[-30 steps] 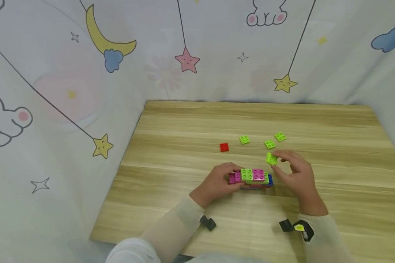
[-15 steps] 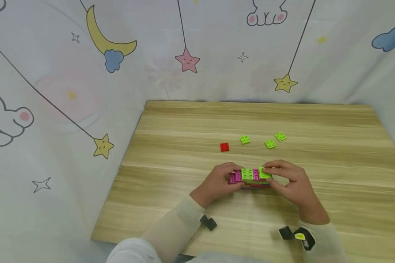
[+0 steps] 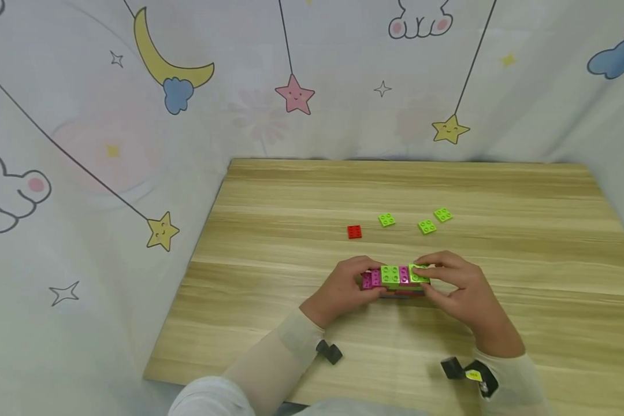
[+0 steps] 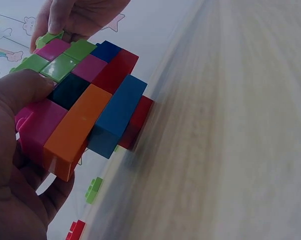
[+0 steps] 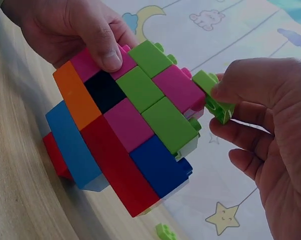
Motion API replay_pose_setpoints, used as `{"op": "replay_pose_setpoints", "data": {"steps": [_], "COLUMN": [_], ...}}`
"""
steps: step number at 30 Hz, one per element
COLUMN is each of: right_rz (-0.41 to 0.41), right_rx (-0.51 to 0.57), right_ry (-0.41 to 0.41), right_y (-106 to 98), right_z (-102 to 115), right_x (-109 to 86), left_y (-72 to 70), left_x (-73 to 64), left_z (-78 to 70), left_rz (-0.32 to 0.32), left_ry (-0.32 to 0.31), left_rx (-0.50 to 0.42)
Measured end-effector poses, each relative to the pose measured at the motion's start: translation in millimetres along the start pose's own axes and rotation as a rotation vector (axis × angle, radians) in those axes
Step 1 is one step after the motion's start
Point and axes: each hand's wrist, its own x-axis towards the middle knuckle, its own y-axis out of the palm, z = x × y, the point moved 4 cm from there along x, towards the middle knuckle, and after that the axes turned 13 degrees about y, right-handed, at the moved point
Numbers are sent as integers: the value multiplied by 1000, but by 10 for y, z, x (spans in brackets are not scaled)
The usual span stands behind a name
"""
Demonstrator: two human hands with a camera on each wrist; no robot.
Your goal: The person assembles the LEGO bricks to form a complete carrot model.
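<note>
A stepped block of toy building bricks stands on the table, in rows of red, blue, orange, black, magenta and lime green. My left hand grips its left end, thumb on a magenta brick in the right wrist view. Between thumb and fingers my right hand pinches a lime green brick. That brick is at the upper right of the structure, tilted beside a magenta brick and over a lower green one. The palm-side fingers of the left hand are partly hidden behind the bricks.
Behind the structure lie a red brick and several lime green bricks, one green brick nearest the red one. The wooden table ends at a white patterned curtain at the back and left.
My right hand has come left and down, bringing the green brick from beyond the structure onto its upper right. Over the last half second both hands have barely moved.
</note>
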Motion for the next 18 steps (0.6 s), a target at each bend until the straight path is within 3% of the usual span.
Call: {"op": "replay_pose_setpoints", "data": {"steps": [7,14,16,18], "right_rz": [2,-4,4,38], "right_rx": [-45,15,39,62], "right_ry": [-5,15,68,174], "right_y": [16,63,97,148], "right_z": [33,-9,-60,-136], "right_x": [39,12,-22,-58], "left_y": [-28,-30,-22,-14], "left_x": [4,-3,-3,0], "left_z": [-8,6,9,12], "left_rz": [-10,-8,-6,-4], "left_ry": [-8,-23,-19,-9], "left_rx": [-16,-13,-14,-9]}}
